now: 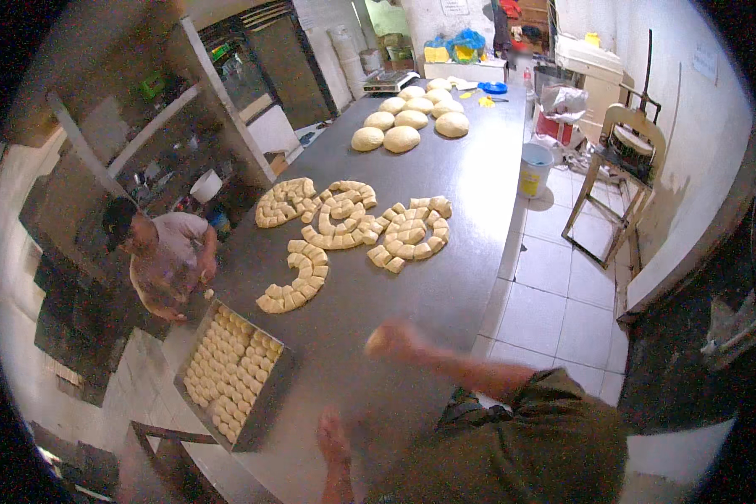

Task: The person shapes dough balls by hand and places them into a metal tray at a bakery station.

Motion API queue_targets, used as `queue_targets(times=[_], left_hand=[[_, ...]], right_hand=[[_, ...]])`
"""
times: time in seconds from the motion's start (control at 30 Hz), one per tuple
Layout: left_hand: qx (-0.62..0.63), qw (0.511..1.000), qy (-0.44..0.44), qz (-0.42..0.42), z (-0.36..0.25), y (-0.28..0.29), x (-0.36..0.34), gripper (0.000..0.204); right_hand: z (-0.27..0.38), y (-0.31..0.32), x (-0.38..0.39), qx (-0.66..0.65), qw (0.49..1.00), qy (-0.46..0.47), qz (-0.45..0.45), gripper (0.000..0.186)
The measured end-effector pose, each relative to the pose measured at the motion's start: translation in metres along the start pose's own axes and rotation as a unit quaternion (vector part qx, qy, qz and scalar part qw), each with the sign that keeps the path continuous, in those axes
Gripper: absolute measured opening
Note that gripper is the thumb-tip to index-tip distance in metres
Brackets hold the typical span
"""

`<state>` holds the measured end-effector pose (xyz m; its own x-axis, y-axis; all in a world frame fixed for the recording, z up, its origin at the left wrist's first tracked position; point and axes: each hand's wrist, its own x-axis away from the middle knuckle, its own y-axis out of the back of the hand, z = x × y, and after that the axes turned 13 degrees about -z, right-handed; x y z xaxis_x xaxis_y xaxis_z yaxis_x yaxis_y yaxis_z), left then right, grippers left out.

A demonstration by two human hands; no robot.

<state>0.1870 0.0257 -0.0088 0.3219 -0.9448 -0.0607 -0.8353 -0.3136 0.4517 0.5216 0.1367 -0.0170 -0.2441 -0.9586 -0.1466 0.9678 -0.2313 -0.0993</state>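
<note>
My right hand (395,341) is over the near part of the dark table, blurred, its fingers curled. Something pale shows at its fingertips, too smeared to name. Nearer the front edge, my left hand (333,435) is low over the table to the right of the tray; blur hides its fingers' exact pose. A rectangular metal tray (265,334) holds several rows of small round dough balls (231,361). Beyond my right hand lie a curved strip of cut dough pieces (301,281) and coiled strips of cut dough (412,235).
Large dough rounds (401,139) sit at the table's far end, near a scale (391,81) and a blue dish (492,87). A co-worker (168,252) stands at the left edge, hands near the tray. Right of the table are a bucket (534,172) and a press on a stand (626,160).
</note>
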Motion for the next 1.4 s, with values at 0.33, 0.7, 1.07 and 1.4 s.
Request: queue_targets(times=[0.33,0.7,1.07,1.4], left_hand=[[-0.149,0.979,-0.136,-0.006,0.072,0.097,0.005,0.047],[-0.257,0.937,-0.220,0.092,0.062,0.023,0.025,0.035],[-0.326,0.866,-0.369,-0.090,0.109,0.026,-0.006,0.035],[-0.291,0.945,-0.134,-0.063,0.077,0.031,-0.046,0.024]], right_hand=[[0.006,0.025,0.010,0.183,0.968,0.000,-0.172,0.027],[-0.014,-0.054,0.085,0.622,0.775,0.021,0.108,0.040],[-0.038,-0.021,0.065,0.610,0.737,0.288,-0.041,0.032],[-0.037,0.004,0.036,0.588,0.736,0.331,-0.046,0.022]])
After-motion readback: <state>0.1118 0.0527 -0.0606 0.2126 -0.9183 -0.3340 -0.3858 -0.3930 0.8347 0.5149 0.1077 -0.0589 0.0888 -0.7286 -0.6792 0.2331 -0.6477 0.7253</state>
